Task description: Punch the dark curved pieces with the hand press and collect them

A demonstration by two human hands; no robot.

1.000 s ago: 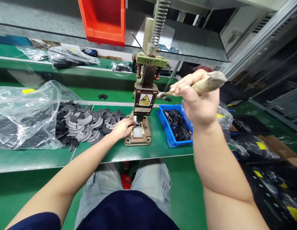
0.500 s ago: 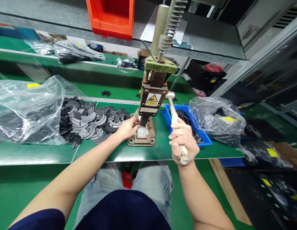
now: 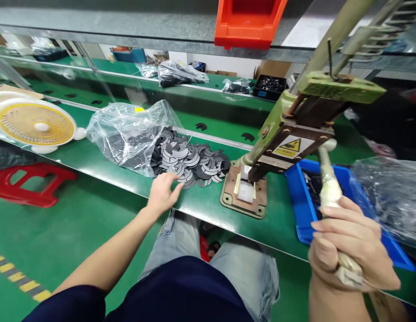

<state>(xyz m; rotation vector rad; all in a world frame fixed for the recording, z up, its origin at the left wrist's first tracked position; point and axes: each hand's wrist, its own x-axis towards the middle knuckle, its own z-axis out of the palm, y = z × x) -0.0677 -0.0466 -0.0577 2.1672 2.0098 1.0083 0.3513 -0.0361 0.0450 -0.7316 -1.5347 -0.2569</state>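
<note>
My right hand [image 3: 353,241] is wrapped round the lever handle [image 3: 330,188] of a green hand press [image 3: 278,120]. At the front edge of a heap of grey, curved flat pieces [image 3: 191,163] is my left hand [image 3: 163,191], thumb and fingers apart; I see nothing held in it. The press's ram reaches down close to its base plate [image 3: 229,197], where a pale block [image 3: 245,191] sits. Part of the heap lies inside a clear plastic bag [image 3: 123,134].
A blue bin [image 3: 300,219] of dark parts stands right of the press, with another plastic bag [image 3: 392,192] beside it. A white and yellow fan [image 3: 40,125] is at the left. Overhead, an orange bin [image 3: 250,22] sits at the shelf edge. A red stool [image 3: 30,183] stands below left.
My left hand has left the press base and moved left to the heap. The view has turned left, bringing in the fan and stool. My right hand still grips the lever.
</note>
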